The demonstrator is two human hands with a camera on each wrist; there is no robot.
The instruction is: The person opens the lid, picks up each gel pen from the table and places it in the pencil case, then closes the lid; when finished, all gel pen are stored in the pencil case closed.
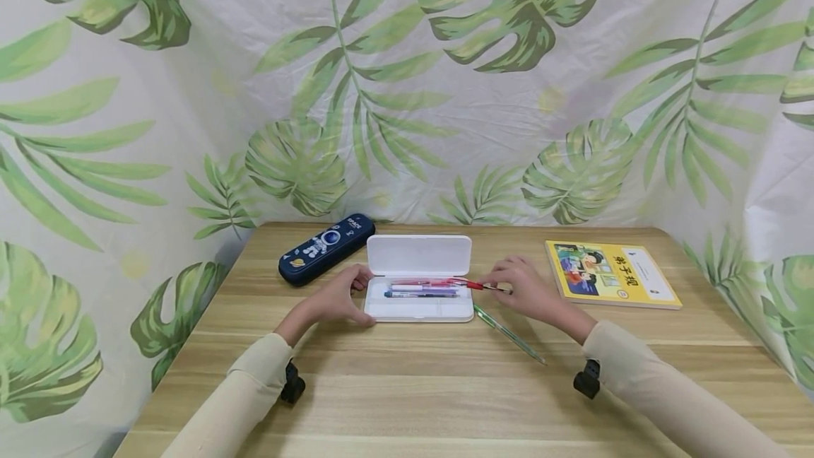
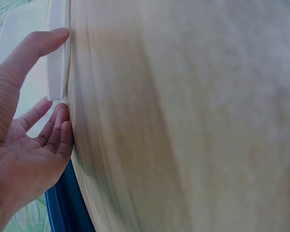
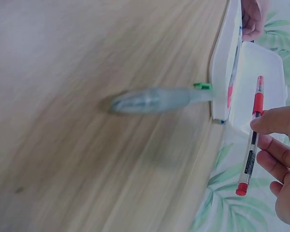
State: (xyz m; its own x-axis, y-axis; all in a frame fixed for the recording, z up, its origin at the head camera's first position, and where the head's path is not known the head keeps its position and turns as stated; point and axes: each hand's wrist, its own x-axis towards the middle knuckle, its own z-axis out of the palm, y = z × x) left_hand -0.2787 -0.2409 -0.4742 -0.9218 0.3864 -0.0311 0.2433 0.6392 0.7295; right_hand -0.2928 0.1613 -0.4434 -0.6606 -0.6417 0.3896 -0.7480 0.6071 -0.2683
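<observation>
One red pen (image 3: 249, 162) is pinched by the right hand (image 1: 524, 290) at one open white case's (image 1: 407, 310) right edge.
The white case, mid-table, is held at its left end by the left hand (image 1: 337, 295); several pens (image 1: 420, 289), exact count unclear, are contained inside. One green pen (image 1: 509, 332) is laid by its front right corner; one navy case (image 1: 327, 249) and one yellow book (image 1: 610, 273) are set near the table's (image 1: 407, 387) far left and far right corners.

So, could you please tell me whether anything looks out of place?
Only the green pen: it lies slantwise outside the open white case, at its near right corner, while other pens lie inside. Nothing looks spilled or damaged.
</observation>
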